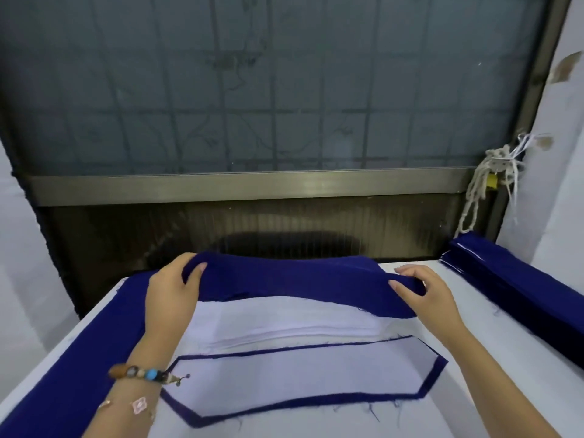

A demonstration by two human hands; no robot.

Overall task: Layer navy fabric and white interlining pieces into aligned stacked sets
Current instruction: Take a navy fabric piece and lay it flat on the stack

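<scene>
Navy fabric piece point(290, 281) hangs mid-frame, pinched at each end by our left hand point(172, 294) and right hand point(423, 294), likely stretched flat for squaring over the white interlining stack point(284, 324).

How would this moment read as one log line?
left hand: grips navy piece | right hand: grips it | below: white stack

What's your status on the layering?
Grips: left hand and right hand both hold navy piece, lifted over white interlining stack. One layered set in front. Nothing between piece and stack.
</scene>
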